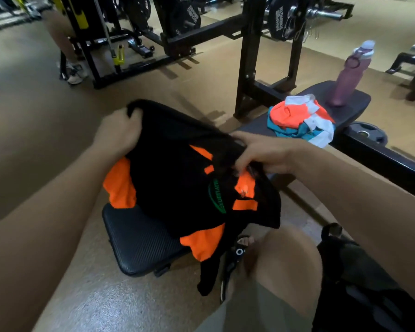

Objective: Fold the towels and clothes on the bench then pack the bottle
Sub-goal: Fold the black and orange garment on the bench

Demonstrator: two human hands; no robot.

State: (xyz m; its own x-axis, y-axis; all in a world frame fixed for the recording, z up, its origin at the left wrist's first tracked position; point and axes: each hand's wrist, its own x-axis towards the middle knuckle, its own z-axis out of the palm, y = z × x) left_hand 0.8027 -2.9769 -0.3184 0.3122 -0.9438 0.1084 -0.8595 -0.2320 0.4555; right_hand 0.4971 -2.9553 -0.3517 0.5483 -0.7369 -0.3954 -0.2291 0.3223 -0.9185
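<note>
Shirt [177, 178]: black-orange, draped over bench [139, 243] at centre
Left hand [116, 134]: 10 o'clock, fist grasping shirt edge
Right hand [261, 152]: 3 o'clock, fingers pinching shirt
Clothes [300, 119]: 1 o'clock, crumpled
Bottle [350, 73]: 2 o'clock, upright beyond clothes

- The black garment [177, 168] is soft matt cloth with bright orange panels and a green printed logo; it creases where the left grip [116, 133] and right grip [261, 153] hold it.
- The surface [139, 243] has black padding, a faintly shiny vinyl-like cover with a fine woven texture.
- The crumpled pile of clothes [300, 119] is thin cloth in orange, teal and white, matt.
- The bottle [347, 77] looks like frosted pink plastic with a paler lid.
- The rack frame [249, 56] is black painted metal, the barbell end [326, 14] bare shiny metal.
- The floor [34, 111] is tan, smooth and dull.
</note>
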